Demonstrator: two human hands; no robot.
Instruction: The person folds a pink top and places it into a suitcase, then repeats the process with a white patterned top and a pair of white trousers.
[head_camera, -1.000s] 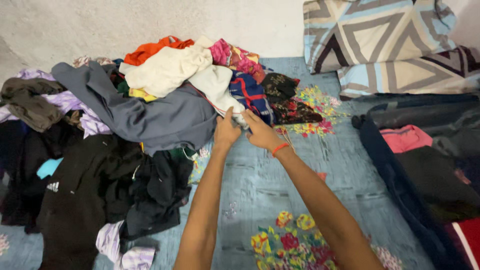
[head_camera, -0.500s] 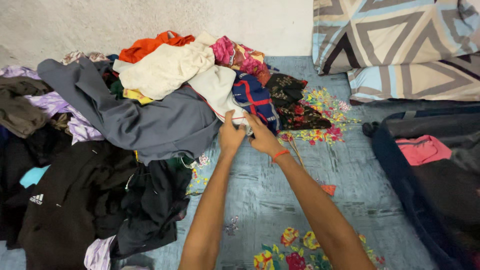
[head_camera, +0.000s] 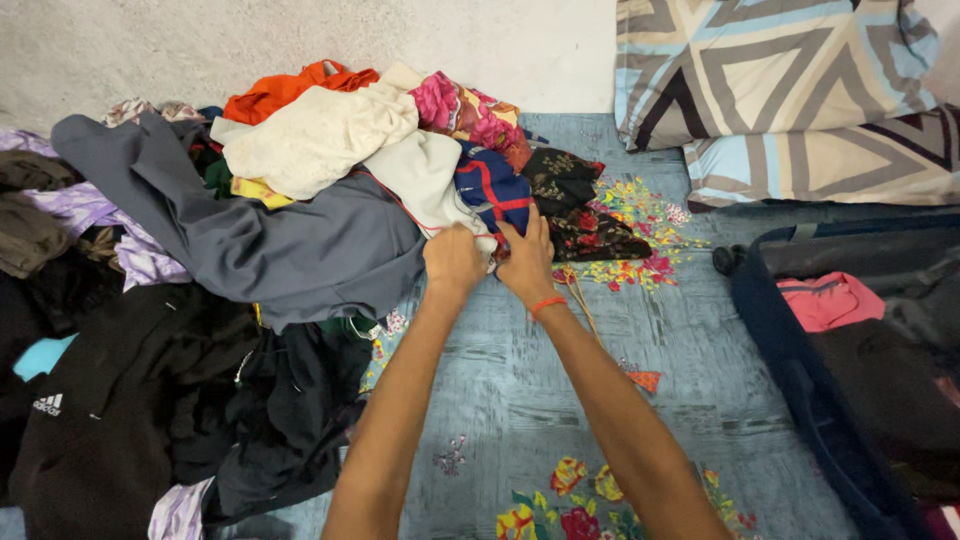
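Fingers of both hands are curled and pinch the lower edge of one cream-white garment (head_camera: 425, 180) at the near side of the clothes pile. On the left hand (head_camera: 453, 262) the fingers are pressed together and folded down over the cloth, so only the knuckles show. The right hand (head_camera: 525, 262) lies just beside it, at 3 o'clock from it, with the thumb on top of the cloth; an orange band (head_camera: 547, 305) goes around its wrist. The two hands almost touch each other.

The cream-white garment has a thin red line along its seam. It rests on a big grey garment (head_camera: 290, 245), which spreads toward 9 o'clock from the hands. At 1 o'clock from the hands, touching the cream cloth, is a dark blue cloth with red stripes (head_camera: 492, 190), and further on a dark flowered cloth (head_camera: 575, 205). At 11 o'clock, higher on the pile, lie another cream piece (head_camera: 320, 135) and an orange one (head_camera: 275, 92). Black clothes (head_camera: 130, 410) lie at 8 o'clock. All of this rests on a blue-grey flowered sheet (head_camera: 560, 400). At 3 o'clock, well apart, an open dark suitcase (head_camera: 800, 370) holds a pink garment (head_camera: 830, 298). Two patterned pillows (head_camera: 780, 90) lie at 2 o'clock.
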